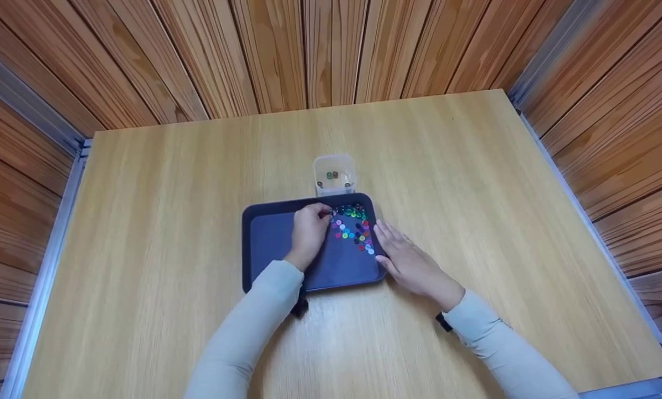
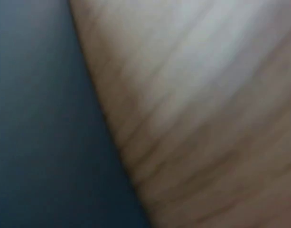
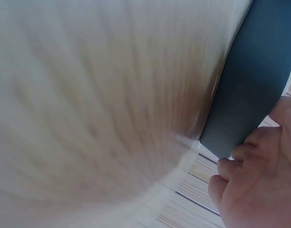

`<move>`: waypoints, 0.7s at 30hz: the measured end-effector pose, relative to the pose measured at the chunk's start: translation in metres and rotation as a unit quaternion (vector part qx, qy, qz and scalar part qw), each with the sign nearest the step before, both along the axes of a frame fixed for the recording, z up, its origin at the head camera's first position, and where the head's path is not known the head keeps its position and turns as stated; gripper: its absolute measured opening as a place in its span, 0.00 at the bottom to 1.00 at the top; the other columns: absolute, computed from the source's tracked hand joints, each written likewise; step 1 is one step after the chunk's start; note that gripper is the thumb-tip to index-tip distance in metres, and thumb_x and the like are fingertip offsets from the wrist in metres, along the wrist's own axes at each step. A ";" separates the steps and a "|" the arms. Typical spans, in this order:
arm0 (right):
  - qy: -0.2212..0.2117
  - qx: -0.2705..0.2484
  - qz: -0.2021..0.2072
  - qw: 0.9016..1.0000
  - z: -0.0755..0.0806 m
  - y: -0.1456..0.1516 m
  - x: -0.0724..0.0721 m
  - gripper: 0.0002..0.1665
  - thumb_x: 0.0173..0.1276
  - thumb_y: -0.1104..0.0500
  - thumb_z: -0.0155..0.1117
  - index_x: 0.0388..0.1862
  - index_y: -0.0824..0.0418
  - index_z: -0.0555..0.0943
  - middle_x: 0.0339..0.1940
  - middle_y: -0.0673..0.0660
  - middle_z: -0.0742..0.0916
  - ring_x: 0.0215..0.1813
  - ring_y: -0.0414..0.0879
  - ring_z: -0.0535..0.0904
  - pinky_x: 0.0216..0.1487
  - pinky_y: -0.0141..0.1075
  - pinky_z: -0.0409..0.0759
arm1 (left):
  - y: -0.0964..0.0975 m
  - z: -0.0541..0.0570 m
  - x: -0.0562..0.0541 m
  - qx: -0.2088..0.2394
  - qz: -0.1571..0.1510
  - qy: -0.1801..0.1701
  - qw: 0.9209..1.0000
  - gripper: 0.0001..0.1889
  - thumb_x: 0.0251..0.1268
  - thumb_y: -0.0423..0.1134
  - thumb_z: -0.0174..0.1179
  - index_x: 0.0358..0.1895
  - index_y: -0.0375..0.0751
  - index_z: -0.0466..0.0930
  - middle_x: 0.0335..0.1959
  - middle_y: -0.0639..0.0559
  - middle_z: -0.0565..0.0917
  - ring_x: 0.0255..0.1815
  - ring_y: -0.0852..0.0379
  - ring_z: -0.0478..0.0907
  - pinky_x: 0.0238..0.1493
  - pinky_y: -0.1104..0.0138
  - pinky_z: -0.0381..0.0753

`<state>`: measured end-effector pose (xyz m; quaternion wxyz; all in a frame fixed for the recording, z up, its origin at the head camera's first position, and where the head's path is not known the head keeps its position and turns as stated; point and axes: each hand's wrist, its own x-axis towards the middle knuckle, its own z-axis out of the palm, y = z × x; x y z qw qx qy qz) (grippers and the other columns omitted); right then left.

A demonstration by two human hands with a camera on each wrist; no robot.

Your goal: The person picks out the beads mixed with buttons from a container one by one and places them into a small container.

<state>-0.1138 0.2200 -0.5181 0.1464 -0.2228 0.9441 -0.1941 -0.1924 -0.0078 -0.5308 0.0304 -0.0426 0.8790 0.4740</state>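
On the dark blue tray point(image 1: 272, 244): small coloured pieces point(image 1: 345, 235), many, loosely spread over the right half, denser toward the far right corner.
Left hand point(image 1: 309, 230): bent over the tray, fingertips just beside the pieces; cannot tell whether pinching one or none.
Right hand point(image 1: 411, 263): laid along the right rim, fingers extended, touching it, grasping nothing.
Clear box point(image 1: 339, 165): just beyond the far rim, containing only a few small pieces.
Pieces, done and left: judged unfinished; few inside the box, many on the tray.
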 end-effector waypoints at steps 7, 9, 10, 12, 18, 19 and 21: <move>0.002 0.000 0.009 1.000 -0.001 0.000 0.002 0.38 0.82 0.49 0.42 0.80 0.65 0.45 0.83 0.62 0.52 0.83 0.58 0.45 0.81 0.54 0.49 | -0.015 0.011 -0.003 0.193 0.077 -0.105 0.973 0.08 0.60 0.32 0.69 0.42 0.38 0.89 0.42 0.45 0.89 0.40 0.57 0.85 0.43 0.68 0.84; 0.003 0.000 0.014 1.000 -0.001 0.001 0.002 0.38 0.82 0.50 0.42 0.80 0.66 0.46 0.83 0.62 0.52 0.83 0.58 0.45 0.81 0.54 0.49 | -0.022 0.018 -0.005 0.284 0.101 -0.145 0.942 0.11 0.60 0.32 0.69 0.46 0.36 0.88 0.43 0.45 0.89 0.45 0.55 0.85 0.50 0.68 0.84; 0.003 0.000 0.014 1.000 0.000 0.001 0.001 0.38 0.82 0.50 0.42 0.80 0.66 0.46 0.83 0.62 0.52 0.83 0.58 0.45 0.81 0.54 0.49 | -0.025 0.022 -0.005 0.322 0.110 -0.164 0.926 0.12 0.61 0.32 0.69 0.47 0.36 0.87 0.44 0.45 0.89 0.47 0.55 0.86 0.52 0.67 0.84; 0.004 0.001 0.014 1.000 0.000 0.001 0.001 0.37 0.82 0.50 0.42 0.80 0.66 0.46 0.83 0.62 0.52 0.83 0.58 0.45 0.81 0.54 0.49 | -0.030 0.031 -0.007 0.387 0.127 -0.189 0.894 0.14 0.62 0.31 0.67 0.51 0.35 0.84 0.48 0.45 0.88 0.53 0.52 0.85 0.58 0.65 0.82; 0.006 0.010 0.015 1.000 0.000 0.002 0.000 0.38 0.83 0.48 0.40 0.81 0.65 0.45 0.83 0.62 0.51 0.83 0.58 0.44 0.81 0.53 0.49 | -0.037 0.052 -0.015 0.481 0.127 -0.194 0.845 0.19 0.67 0.29 0.62 0.60 0.32 0.77 0.62 0.39 0.80 0.66 0.47 0.77 0.62 0.67 0.79; 0.005 0.011 0.014 1.000 0.001 0.002 0.000 0.38 0.83 0.48 0.40 0.81 0.65 0.44 0.83 0.62 0.51 0.84 0.57 0.44 0.81 0.53 0.48 | -0.037 0.055 -0.016 0.485 0.124 -0.192 0.844 0.19 0.67 0.29 0.62 0.60 0.32 0.77 0.63 0.38 0.79 0.66 0.47 0.77 0.62 0.68 0.78; 0.004 0.013 0.013 1.000 0.001 0.002 0.000 0.38 0.83 0.48 0.39 0.81 0.64 0.44 0.83 0.61 0.50 0.84 0.57 0.44 0.81 0.53 0.48 | -0.035 0.060 -0.020 0.485 0.120 -0.185 0.846 0.19 0.67 0.29 0.62 0.60 0.31 0.77 0.62 0.39 0.80 0.67 0.47 0.76 0.62 0.67 0.78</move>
